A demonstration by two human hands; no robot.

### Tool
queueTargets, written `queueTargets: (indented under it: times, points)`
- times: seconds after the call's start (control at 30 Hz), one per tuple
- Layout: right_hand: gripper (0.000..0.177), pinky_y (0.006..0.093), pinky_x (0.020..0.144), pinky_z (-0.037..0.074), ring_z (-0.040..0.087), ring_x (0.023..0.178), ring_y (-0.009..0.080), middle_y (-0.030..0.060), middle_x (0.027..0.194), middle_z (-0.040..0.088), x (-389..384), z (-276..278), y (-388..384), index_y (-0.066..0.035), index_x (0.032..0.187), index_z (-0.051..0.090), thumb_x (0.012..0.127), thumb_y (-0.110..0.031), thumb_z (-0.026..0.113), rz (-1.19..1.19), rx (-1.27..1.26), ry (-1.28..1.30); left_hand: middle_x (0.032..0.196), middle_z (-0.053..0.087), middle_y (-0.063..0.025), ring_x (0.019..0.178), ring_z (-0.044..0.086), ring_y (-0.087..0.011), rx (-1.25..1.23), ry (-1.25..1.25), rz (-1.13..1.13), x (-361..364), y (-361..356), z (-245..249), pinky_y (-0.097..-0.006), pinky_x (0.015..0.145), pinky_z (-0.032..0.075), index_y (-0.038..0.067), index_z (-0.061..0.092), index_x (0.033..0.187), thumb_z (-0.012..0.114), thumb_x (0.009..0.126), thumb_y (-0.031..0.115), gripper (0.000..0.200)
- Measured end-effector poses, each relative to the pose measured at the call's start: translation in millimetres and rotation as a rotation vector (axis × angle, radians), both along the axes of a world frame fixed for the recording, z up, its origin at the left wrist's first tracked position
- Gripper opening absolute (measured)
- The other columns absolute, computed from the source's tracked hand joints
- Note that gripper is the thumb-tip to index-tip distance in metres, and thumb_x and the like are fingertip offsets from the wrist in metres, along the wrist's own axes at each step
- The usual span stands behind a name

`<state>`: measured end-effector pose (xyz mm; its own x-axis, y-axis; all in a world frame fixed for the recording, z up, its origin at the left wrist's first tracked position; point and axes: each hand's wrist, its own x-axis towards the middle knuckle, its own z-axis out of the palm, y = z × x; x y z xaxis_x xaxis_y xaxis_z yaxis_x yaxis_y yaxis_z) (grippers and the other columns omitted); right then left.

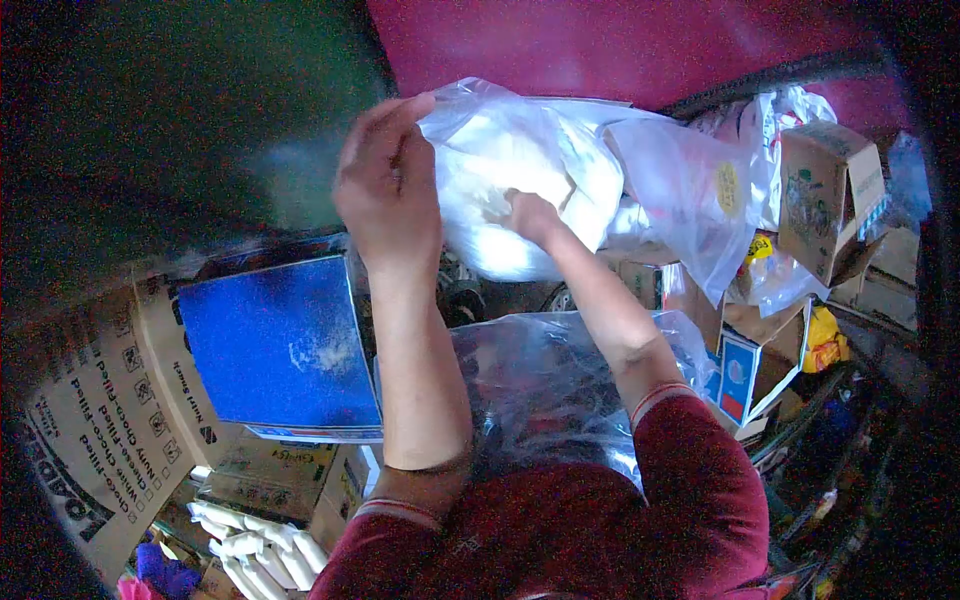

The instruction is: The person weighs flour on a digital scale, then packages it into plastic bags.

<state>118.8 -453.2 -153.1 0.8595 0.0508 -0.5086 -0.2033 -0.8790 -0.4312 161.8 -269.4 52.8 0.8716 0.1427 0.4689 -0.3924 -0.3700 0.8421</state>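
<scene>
My left hand (392,185) is closed at the upper left edge of a clear plastic bag (470,100), holding it raised. White contents fill the bag and glare brightly, so their kind does not show. Across the front of it reaches my right arm, with my right hand (535,218) against the bright white contents (500,235); its fingers are mostly lost in the glare, and I cannot tell whether they grip anything. Just right of this bag hangs another translucent plastic bag (680,190) with a yellow label.
A blue box (280,345) and a printed cardboard carton (110,420) stand at left, above white wrapped tubes (265,550). Clear plastic sheeting (560,380) spreads below my arms. Cardboard boxes (825,195) and a yellow packet (823,340) are at right.
</scene>
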Motion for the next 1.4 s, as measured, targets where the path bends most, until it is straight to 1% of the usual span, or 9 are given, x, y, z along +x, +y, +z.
queueTargets:
  times: [0.2, 0.33, 0.57, 0.67, 0.77, 0.87, 0.97, 1.07, 1.4]
  points:
    - [0.058, 0.0406, 0.091, 0.043, 0.055, 0.103, 0.0389, 0.0326, 0.102, 0.056, -16.8, -23.3, 28.0, 0.01, 0.109, 0.049, 0.069, -0.03, 0.06, -0.367, 0.115, 0.166, 0.092, 0.062, -0.0111, 0.085, 0.059, -0.0193, -0.085, 0.1, -0.02, -3.7, -1.7, 4.9, -0.0277, 0.075, 0.046, 0.004, 0.067, 0.094, 0.053, 0.075, -0.004, 0.025]
    - [0.04, 0.033, 0.041, 0.038, 0.049, 0.049, 0.0177, 0.0085, 0.063, 0.05, -11.1, -44.8, 46.0, 0.003, 0.089, 0.049, 0.083, -0.034, 0.061, -0.849, 0.775, 0.399, 0.093, 0.062, -0.013, 0.088, 0.061, -0.0234, 0.005, 0.022, -0.007, 1.0, -0.1, -3.0, -0.0309, 0.078, 0.047, 0.004, 0.067, 0.094, 0.054, 0.075, -0.004, 0.025]
    - [0.025, 0.0282, 0.04, 0.036, 0.044, 0.046, 0.0169, 0.0036, 0.061, 0.042, 0.5, -60.1, 49.4, -0.014, 0.091, 0.049, 0.084, -0.036, 0.061, -1.733, 1.418, 0.458, 0.093, 0.062, -0.0127, 0.088, 0.061, -0.0238, -0.014, 0.07, -0.02, -1.4, -4.7, 0.9, -0.0317, 0.079, 0.047, 0.004, 0.067, 0.094, 0.054, 0.074, -0.004, 0.025]
    - [0.025, 0.0276, 0.038, 0.034, 0.044, 0.045, 0.0161, 0.0041, 0.063, 0.045, -12.9, -48.0, 22.9, -0.013, 0.087, 0.049, 0.085, -0.035, 0.06, -1.725, 1.233, 0.435, 0.093, 0.062, -0.0125, 0.087, 0.061, -0.0235, 0.001, 0.066, -0.024, -1.8, -2.7, 2.3, -0.0314, 0.078, 0.047, 0.005, 0.067, 0.094, 0.054, 0.075, -0.003, 0.025]
    - [0.03, 0.0264, 0.033, 0.033, 0.043, 0.043, 0.0116, 0.0026, 0.06, 0.046, -45.4, -48.4, -27.9, -0.009, 0.088, 0.05, 0.085, -0.038, 0.06, -1.205, 1.095, 0.466, 0.094, 0.062, -0.0128, 0.086, 0.061, -0.0226, -0.002, 0.036, -0.022, -0.2, -0.1, -3.5, -0.03, 0.075, 0.048, 0.005, 0.067, 0.094, 0.054, 0.075, -0.002, 0.024]
    - [0.04, 0.0296, 0.046, 0.045, 0.056, 0.05, 0.0187, 0.0083, 0.068, 0.058, -52.6, -26.5, -62.9, -0.004, 0.105, 0.052, 0.084, -0.037, 0.061, -0.545, 0.261, 0.244, 0.094, 0.062, -0.0132, 0.084, 0.062, -0.022, 0.024, 0.028, -0.016, -0.9, 1.4, -4.0, -0.0289, 0.072, 0.049, 0.005, 0.067, 0.094, 0.054, 0.075, -0.002, 0.024]
    - [0.047, 0.0353, 0.07, 0.051, 0.064, 0.083, 0.0259, 0.0145, 0.088, 0.064, -55.8, -8.8, -79.4, -0.003, 0.114, 0.05, 0.081, -0.034, 0.062, -0.088, -0.38, 0.109, 0.095, 0.062, -0.0132, 0.083, 0.062, -0.0219, 0.041, 0.051, -0.023, -1.3, 1.7, 0.4, -0.0287, 0.069, 0.049, 0.005, 0.067, 0.094, 0.054, 0.075, -0.002, 0.024]
    - [0.047, 0.0395, 0.089, 0.044, 0.056, 0.107, 0.0291, 0.0165, 0.109, 0.06, -44.9, 11.4, -73.8, -0.004, 0.118, 0.048, 0.082, -0.032, 0.059, -0.157, -0.482, 0.282, 0.095, 0.062, -0.0127, 0.082, 0.062, -0.0223, 0.051, 0.066, -0.03, 0.3, 1.3, -0.4, -0.0294, 0.068, 0.049, 0.006, 0.067, 0.093, 0.054, 0.075, -0.002, 0.024]
    - [0.04, 0.0477, 0.095, 0.035, 0.048, 0.116, 0.0271, 0.0152, 0.124, 0.049, 7.7, -80.3, -26.1, -0.008, 0.118, 0.052, 0.085, -0.029, 0.051, 0.0, -0.527, 0.262, 0.094, 0.062, -0.0129, 0.088, 0.06, -0.0261, 0.164, 0.088, -0.071, -1.0, -3.8, 5.2, -0.0324, 0.077, 0.047, 0.004, 0.066, 0.094, 0.053, 0.075, -0.002, 0.024]
